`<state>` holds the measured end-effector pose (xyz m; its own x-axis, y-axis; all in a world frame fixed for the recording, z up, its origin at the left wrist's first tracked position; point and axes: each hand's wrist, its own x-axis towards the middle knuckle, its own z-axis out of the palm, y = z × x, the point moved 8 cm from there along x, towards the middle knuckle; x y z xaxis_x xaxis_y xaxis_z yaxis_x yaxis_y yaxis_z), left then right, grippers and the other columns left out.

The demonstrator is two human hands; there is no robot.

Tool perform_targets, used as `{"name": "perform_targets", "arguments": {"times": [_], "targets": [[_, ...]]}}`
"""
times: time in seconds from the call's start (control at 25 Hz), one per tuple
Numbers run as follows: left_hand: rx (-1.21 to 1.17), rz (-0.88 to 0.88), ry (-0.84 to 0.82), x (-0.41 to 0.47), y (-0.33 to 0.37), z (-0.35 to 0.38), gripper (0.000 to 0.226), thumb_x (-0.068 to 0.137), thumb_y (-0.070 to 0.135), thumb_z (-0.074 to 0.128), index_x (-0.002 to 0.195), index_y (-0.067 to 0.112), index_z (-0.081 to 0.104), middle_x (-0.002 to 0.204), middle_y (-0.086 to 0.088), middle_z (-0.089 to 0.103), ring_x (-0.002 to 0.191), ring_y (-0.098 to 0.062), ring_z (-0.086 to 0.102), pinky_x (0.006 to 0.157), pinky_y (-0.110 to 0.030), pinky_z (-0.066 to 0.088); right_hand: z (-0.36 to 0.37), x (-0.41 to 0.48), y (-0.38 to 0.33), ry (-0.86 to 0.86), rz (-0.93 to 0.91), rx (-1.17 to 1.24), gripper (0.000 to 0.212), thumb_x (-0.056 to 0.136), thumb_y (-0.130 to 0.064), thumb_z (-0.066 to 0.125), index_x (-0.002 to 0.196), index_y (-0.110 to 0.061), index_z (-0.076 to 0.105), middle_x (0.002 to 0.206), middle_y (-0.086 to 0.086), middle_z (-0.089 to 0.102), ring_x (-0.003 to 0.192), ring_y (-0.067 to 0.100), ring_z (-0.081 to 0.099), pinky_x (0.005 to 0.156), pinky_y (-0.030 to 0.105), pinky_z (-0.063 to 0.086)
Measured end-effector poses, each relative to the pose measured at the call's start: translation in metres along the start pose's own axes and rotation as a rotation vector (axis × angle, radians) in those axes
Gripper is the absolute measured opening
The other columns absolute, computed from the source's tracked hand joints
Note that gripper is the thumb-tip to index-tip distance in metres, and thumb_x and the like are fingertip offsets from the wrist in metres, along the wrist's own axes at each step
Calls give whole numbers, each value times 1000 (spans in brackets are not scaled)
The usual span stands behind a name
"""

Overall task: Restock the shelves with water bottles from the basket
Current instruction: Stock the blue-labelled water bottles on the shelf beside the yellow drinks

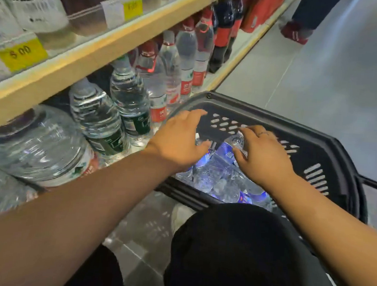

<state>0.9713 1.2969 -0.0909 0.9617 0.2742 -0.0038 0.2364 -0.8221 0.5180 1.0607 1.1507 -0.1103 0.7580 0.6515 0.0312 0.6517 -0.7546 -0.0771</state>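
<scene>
1. Shop aisle, grey floor across the right of the frame. A shelf runs diagonally from lower left to top centre. Someone else's shoe is at upper right.
2. Under the shelf board: a jug on its side at far left, then green-label stock, then red-label stock running up toward top centre. All upright except the jug.
3. Basket, dark plastic, centre right, parked tight against the shelf front, probably to keep the carry short.
4. The task's bottles, clear with blue labels, lie loose in the basket bottom. None of that label is visible on the shelf.
5. Left hand: palm down over the basket's shelf-side edge, fingers spread and straight, gripping nothing. The thumb lies beside a small white cap; contact is unclear.
6. Right hand: reaching in from the right, thumb below and fingers above the top end of one bottle, closing round it. That end is raised above the pile, likely why it gets taken first.
7. Black-clad knee at bottom centre: the person is low, level with the bottom stock.
8. Judgement: pick stage, most of the load not yet shelved.
</scene>
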Motion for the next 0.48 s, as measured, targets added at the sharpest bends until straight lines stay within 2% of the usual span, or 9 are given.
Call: {"name": "perform_targets", "arguments": {"times": [0.12,0.24,0.36,0.48], "targets": [[-72,-80,-138,36,-10,55,71,86,38,63,147,25,27,147,-6,38,132,-23,41,104,-33,35,29,8,34,-79,96,-13,52,90,-35,55,136,-12,46,132,15,49,115,36,49,91,45,48],[-61,-135,-270,65,-11,107,78,83,43,68,147,24,27,145,-9,39,129,-26,45,98,-32,38,53,7,71,-163,185,-49,56,90,-39,54,138,-12,43,133,14,47,116,36,49,91,45,48],[-58,-179,-374,85,-11,150,84,79,45,72,145,17,27,139,-14,44,124,-30,48,91,-31,40,82,1,97,-278,247,-28,66,86,-46,58,141,-14,39,135,13,44,119,35,47,93,44,48],[-95,-209,-418,95,-11,180,77,79,43,73,136,10,34,133,-15,51,120,-31,51,89,-30,40,115,-9,120,-455,307,28,85,75,-55,68,143,-17,34,138,12,40,121,34,49,96,42,46]]}}
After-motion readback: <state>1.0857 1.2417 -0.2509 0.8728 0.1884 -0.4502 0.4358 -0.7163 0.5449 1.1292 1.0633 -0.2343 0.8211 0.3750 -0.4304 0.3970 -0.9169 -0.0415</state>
